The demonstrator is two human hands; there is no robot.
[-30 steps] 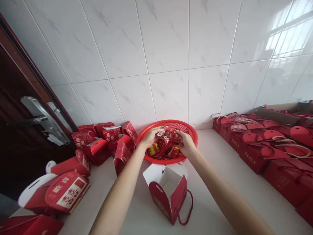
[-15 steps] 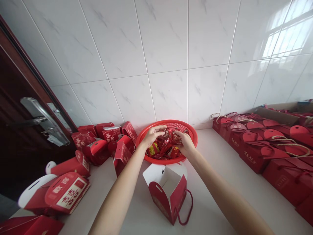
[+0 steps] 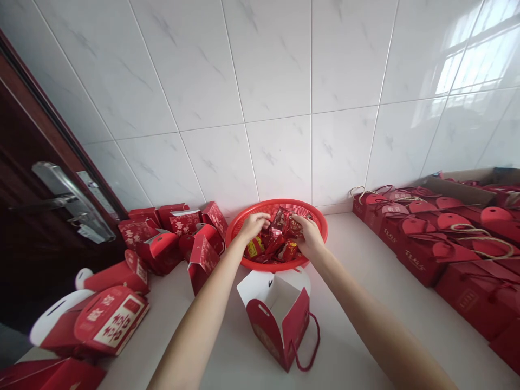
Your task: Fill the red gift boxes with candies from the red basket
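Observation:
Both hands are over a red plastic basket [image 3: 319, 212] that holds several wrapped candies in red, brown and yellow. My left hand [image 3: 255, 226] has its fingers pressed together at the edge of a dark red packet [image 3: 280, 219]. On the basket's right side, my right hand [image 3: 306, 233] is closed on a brownish-red packet [image 3: 294, 226]. Nearer to me, between my forearms, stands an opened red gift box [image 3: 278, 325] with a white inside and a dark red cord handle hanging on its right.
Opened red boxes [image 3: 162, 252] crowd the left side, beside a dark door with a metal handle [image 3: 75, 200]. Rows of red boxes [image 3: 439, 244] with cords line the right, near a cardboard carton [image 3: 459, 181]. A tiled wall [image 3: 280, 151] rises behind the basket.
My left hand's fingers have drawn closer together and shifted slightly left and down. The dark red packet now shows upright between the hands. My right hand is nearly where it was.

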